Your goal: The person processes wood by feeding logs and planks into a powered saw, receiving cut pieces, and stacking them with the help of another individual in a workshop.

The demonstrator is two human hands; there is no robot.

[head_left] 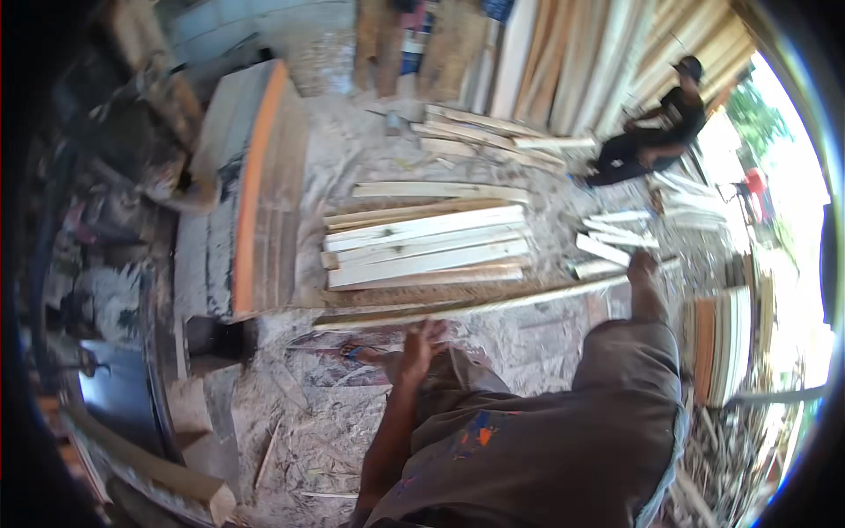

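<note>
A long, narrow wooden strip (493, 304) stretches across the middle, slanting up toward the right. Near its right end my right hand (642, 267) is closed around it. My left hand (424, 341) is just below the strip's near edge, left of the middle, with its fingers loosely apart; nothing shows in it. Whether the fingertips touch the strip cannot be made out. Just beyond the strip lies a stack of pale sawn boards (431, 242) on the dusty ground.
A workbench with an orange edge (253, 189) stands at the left. More boards (488, 136) lie farther back, before upright planks (581, 62). Short offcuts (616, 238) lie near my right hand. A person in dark clothes (656, 132) sits at the far right. My sandalled foot (363, 355) shows below.
</note>
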